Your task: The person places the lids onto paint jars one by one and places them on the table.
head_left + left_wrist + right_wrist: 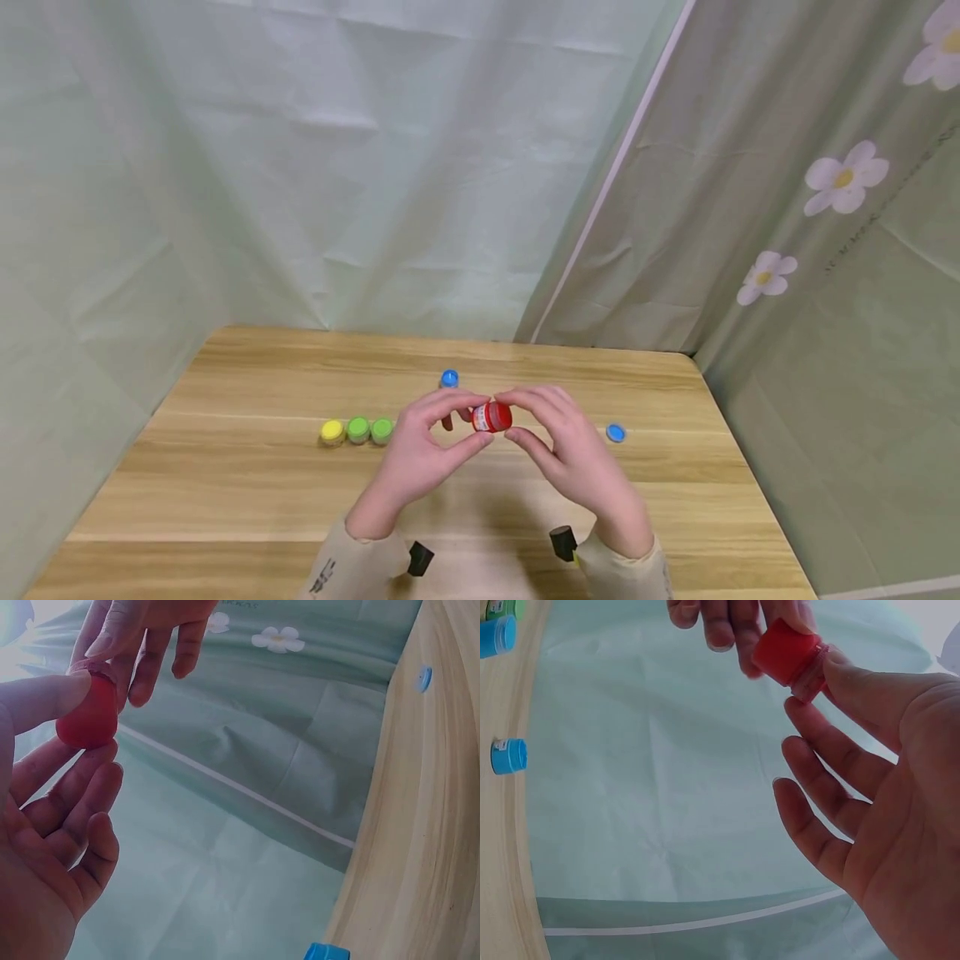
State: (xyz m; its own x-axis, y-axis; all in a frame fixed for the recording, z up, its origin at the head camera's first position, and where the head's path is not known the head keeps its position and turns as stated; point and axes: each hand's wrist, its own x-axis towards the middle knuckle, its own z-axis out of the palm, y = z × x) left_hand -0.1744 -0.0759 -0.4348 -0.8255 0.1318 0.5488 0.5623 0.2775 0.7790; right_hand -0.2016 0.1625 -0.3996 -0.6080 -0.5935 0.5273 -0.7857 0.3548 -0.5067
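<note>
Both hands hold a small red paint jar (492,417) above the table, tipped on its side, with a pale label facing the head camera. My left hand (420,450) grips the labelled body between thumb and fingers. From the other side, my right hand (573,454) pinches the red cap end with thumb and index finger. In the right wrist view the wide red body (784,652) lies toward the left hand, while the narrower ridged end (810,675) is between the right fingertips. The right hand's other fingers are spread, holding nothing.
On the wooden table (262,483), a yellow-lidded jar (332,432) and two green-lidded jars (358,429) stand in a row. A blue jar (449,378) stands behind the hands; another blue jar (495,637) is beside the green ones. A blue lid (616,432) lies right. Curtains surround the table.
</note>
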